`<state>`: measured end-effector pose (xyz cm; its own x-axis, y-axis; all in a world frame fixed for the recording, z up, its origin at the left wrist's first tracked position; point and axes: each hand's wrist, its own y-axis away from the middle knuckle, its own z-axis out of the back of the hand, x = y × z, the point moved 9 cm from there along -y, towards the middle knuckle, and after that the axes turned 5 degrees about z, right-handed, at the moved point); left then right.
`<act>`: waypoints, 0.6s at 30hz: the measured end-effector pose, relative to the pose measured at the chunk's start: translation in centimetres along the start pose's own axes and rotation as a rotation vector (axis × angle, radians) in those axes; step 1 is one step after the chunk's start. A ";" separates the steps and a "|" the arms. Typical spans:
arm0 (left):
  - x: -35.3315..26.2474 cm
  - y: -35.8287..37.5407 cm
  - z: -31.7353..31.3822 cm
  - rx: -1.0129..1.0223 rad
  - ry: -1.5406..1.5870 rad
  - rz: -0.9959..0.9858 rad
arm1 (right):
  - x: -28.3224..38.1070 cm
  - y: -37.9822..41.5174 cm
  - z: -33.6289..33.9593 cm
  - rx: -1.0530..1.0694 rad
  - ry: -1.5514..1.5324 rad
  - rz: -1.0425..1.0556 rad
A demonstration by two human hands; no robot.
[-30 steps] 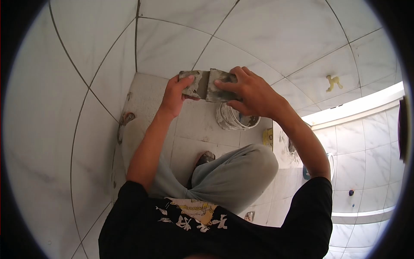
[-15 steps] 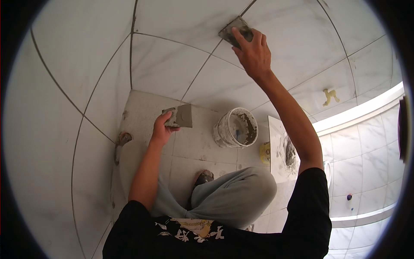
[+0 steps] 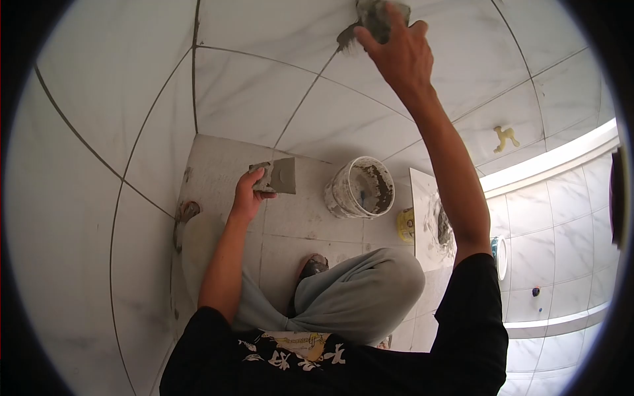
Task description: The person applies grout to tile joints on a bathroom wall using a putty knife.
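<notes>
My left hand point(image 3: 246, 198) is closed around one end of a flat rectangular scraper plate point(image 3: 285, 175), which carries a layer of grey grout and is held above the floor. Up on the marble-patterned wall tiles point(image 3: 257, 86), my right hand point(image 3: 406, 66) grips a grout-smeared scraper point(image 3: 380, 18); its fingers are slightly blurred and partly cover the tool. Just left of that scraper, a dark, wet grout smear point(image 3: 347, 37) lies across the upper end of a slanting tile joint. The scraper's contact with the wall cannot be made out.
A grout-caked bucket point(image 3: 360, 188) stands on the floor by the wall. Right of it are a yellow container point(image 3: 405, 226) and a pale board point(image 3: 426, 218) bearing a grey heap. My bent knee point(image 3: 396, 280) is close by. A yellowish fitting point(image 3: 506, 138) sticks out of the wall.
My right hand has moved up and to the right with its scraper, exposing a dark grout smear where it was. My left hand and its plate have hardly moved.
</notes>
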<state>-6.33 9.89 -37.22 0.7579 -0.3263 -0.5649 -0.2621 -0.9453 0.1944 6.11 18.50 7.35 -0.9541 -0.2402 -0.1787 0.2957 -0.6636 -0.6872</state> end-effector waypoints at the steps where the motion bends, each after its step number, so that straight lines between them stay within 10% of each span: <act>1: -0.2 0.0 0.0 -0.008 0.003 -0.004 | 0.3 0.4 -1.1 0.003 -0.007 0.006; 9: 0.1 -0.2 1.0 -0.060 0.093 0.006 | 2.7 9.9 -10.9 0.401 0.023 0.220; 15: 0.4 -0.4 1.1 -0.091 0.127 0.011 | 2.4 2.5 -1.1 -0.196 0.026 0.407; 18: 0.1 -0.2 0.9 -0.066 0.140 0.005 | -0.5 1.7 -3.5 -0.039 0.111 0.383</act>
<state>-6.78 10.03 -38.00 0.8336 -0.3239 -0.4473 -0.2301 -0.9400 0.2520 6.89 19.95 3.77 -0.7749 -0.3857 -0.5008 0.6313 -0.5131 -0.5816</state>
